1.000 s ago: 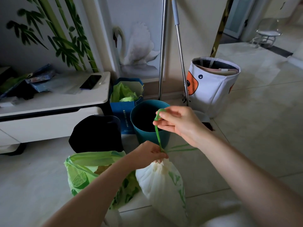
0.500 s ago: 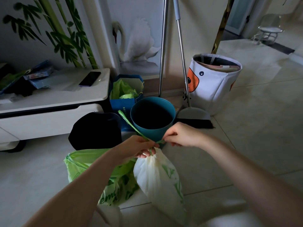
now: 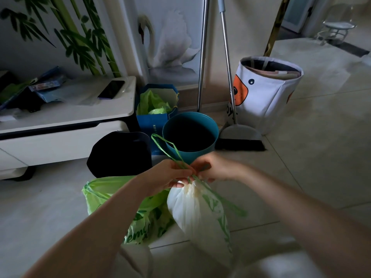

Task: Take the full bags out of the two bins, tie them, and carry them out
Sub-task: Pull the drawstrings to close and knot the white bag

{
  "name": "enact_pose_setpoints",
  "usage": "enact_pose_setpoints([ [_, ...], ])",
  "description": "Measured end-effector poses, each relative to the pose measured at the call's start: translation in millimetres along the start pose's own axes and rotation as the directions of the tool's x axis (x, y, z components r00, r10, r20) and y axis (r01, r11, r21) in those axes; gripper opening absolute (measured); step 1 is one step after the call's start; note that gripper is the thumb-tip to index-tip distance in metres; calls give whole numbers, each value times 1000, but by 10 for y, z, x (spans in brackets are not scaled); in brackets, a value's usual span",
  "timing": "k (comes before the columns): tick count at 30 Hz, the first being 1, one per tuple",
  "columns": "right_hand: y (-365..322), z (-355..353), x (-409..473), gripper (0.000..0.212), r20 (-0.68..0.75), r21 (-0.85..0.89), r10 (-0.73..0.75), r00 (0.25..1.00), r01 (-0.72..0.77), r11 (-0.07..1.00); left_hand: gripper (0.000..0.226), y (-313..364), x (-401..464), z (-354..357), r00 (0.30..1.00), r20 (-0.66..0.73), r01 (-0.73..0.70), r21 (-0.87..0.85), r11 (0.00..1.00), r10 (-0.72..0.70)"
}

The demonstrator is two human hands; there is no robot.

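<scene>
Room: dim tiled floor [image 3: 301, 167]; a white worktop [image 3: 66, 115] stood left of the teal bin [image 3: 190, 135].
Bins: teal bin and black bin [image 3: 120, 153] both emptied, side by side.
White bag [image 3: 198, 213]: just in front of the teal bin, neck gathered.
Green bag [image 3: 120, 207]: on the floor, front-left of the teal bin, top loose.
Left hand [image 3: 170, 173]: pinched the neck and drawstring [image 3: 170, 149].
Right hand [image 3: 216, 167]: blurred, curled round the cord at the neck.
Change: a second earlier the right hand pulled the cord high; it had dropped to the neck, leaving a loop.
Meaning: probably mid-knot on the white bag; green bag untied, carrying out pending.
</scene>
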State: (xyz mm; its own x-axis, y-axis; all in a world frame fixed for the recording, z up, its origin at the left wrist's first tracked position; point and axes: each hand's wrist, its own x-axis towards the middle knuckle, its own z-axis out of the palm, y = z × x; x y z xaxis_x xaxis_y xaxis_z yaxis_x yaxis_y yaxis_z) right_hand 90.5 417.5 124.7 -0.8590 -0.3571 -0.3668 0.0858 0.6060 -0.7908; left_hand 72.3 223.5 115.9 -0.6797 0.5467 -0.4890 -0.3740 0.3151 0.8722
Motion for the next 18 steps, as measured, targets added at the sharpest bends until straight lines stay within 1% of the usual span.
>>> enact_pose_setpoints([
  [3,3,70,68,29,-11,-33,-42,999,42,999,17,-5,-36,-28,999,-10,-38,17,999,38],
  [8,12,131,133,9,3,-69,-53,999,53,996,13,-32,-53,-88,995,-60,-77,98,992,83],
  [10,3,151,154,6,10,-81,-41,999,41,996,10,-52,-58,-94,986,-132,-84,141,986,103],
  [12,-11,145,177,7,15,-64,-15,1000,16,998,8,-51,-63,-82,961,-237,-94,214,972,145],
  [14,-17,108,206,13,7,-55,6,1000,-6,998,8,-24,-63,-55,935,-295,-102,302,948,194],
  [16,-11,76,226,11,-17,-53,39,999,-39,998,9,2,-65,-26,935,-286,-97,364,926,211],
  [18,1,62,225,5,-38,-65,67,997,-70,995,8,20,-87,-3,946,-265,-85,354,931,187],
])
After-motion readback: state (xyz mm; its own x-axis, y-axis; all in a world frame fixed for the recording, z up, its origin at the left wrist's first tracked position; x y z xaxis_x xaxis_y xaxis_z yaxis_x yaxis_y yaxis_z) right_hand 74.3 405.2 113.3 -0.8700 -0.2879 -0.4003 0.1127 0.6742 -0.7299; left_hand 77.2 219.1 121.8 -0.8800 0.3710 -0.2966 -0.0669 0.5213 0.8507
